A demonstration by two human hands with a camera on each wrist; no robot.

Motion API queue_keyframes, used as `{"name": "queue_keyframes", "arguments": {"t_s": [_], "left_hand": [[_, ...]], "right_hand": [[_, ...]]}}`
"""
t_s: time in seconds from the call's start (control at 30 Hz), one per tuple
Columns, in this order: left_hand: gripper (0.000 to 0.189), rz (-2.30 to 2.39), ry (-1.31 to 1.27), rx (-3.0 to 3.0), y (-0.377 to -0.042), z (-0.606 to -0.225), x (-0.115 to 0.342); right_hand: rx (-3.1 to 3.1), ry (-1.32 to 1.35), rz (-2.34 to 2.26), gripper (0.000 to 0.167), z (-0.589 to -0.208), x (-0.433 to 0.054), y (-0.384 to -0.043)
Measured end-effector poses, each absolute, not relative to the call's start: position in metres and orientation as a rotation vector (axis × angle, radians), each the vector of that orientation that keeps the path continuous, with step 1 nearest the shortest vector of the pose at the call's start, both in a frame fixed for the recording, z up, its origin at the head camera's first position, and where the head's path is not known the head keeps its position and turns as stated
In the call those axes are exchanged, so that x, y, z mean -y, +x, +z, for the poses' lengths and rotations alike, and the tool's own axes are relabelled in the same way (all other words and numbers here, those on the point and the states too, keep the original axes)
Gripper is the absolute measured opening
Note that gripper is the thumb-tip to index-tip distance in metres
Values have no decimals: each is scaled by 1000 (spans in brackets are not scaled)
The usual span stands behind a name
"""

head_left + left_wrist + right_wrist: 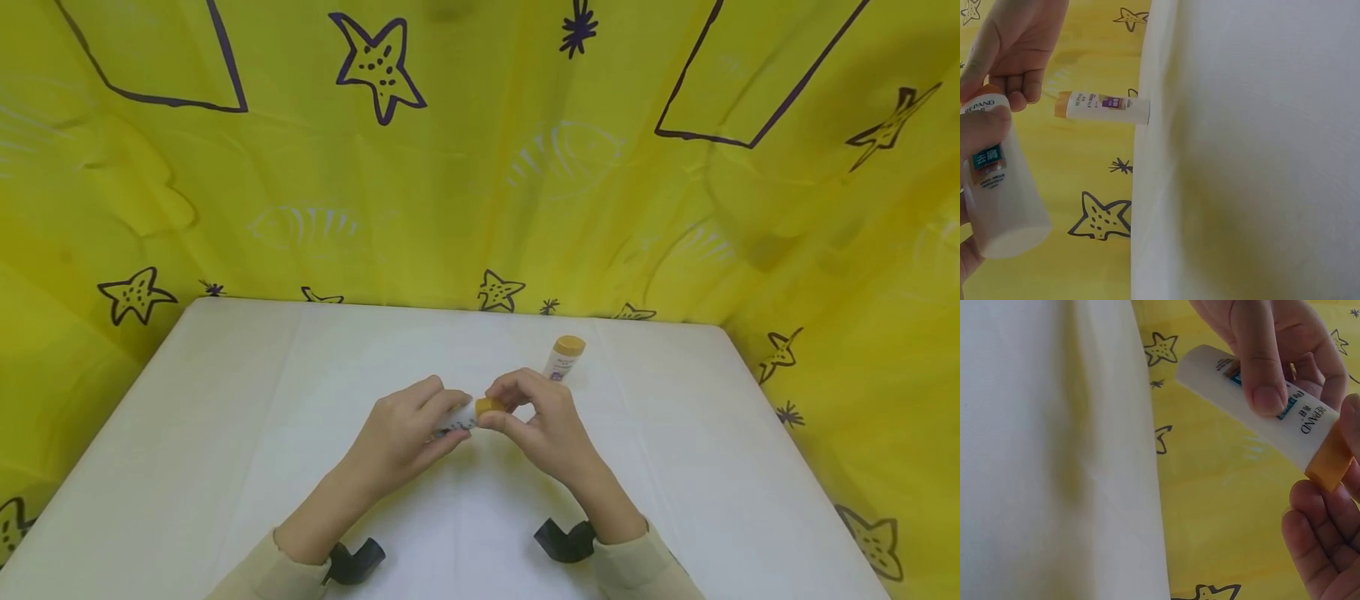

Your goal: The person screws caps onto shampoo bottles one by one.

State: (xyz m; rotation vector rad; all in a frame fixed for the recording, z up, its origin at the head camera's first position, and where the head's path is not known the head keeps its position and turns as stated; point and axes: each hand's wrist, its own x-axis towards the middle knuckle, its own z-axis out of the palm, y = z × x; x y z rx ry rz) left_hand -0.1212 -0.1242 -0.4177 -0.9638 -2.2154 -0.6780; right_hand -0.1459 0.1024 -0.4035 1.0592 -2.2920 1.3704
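Note:
A white shampoo bottle with an orange cap is held tilted above the table between both hands. My left hand grips its body, the thumb lying across the printed label, as the left wrist view of the bottle shows. At the cap end, my right hand pinches the orange cap with thumb and fingers. In the right wrist view, the cap sits on the bottle, against the right hand's fingers. Behind the right hand, a second white bottle with an orange cap stands upright.
A white-covered table spreads under the hands. Yellow curtain with starfish and fish drawings hangs behind it and along the sides. Black curved pieces stick out at the left wrist and right wrist.

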Motion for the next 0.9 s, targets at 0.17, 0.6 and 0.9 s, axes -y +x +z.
{"name": "queue_keyframes", "arguments": {"t_s": [0.17, 0.6, 0.9], "left_hand": [[34, -652, -957, 2162, -121, -416, 122], [31, -518, -945, 2120, -121, -418, 121], [37, -659, -915, 2181, -123, -424, 121]], "right_hand": [[2316, 1011, 1379, 30, -402, -102, -144], [2389, 884, 1372, 26, -399, -97, -141], [2362, 849, 1457, 26, -403, -97, -143]]}}
